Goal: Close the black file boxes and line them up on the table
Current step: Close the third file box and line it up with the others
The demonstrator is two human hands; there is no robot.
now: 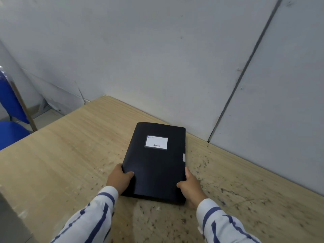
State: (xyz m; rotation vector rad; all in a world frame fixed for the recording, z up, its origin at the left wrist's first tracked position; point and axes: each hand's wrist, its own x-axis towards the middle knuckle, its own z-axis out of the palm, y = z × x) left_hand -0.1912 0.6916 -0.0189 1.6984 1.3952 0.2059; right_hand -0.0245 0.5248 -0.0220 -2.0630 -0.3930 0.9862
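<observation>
Head view: a black file box (155,165) lies flat and closed on a pale wooden desk (61,163), its far end near a grey wall (157,58). Its matte lid carries a white label (156,142) toward the far end and a small pale tab on the right edge. The left hand (119,178) grips its near left edge; the right hand (190,187) grips the near right edge. Striped sleeves (91,216) cover both arms. A blue chair (10,116) stands at left.

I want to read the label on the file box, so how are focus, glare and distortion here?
Head view: the white label on the black file box is soft, its print unreadable; no glare, only a dull sheen near the left hand; the right hand is slightly blurred; wide-angle bending tilts the wall seam.
</observation>
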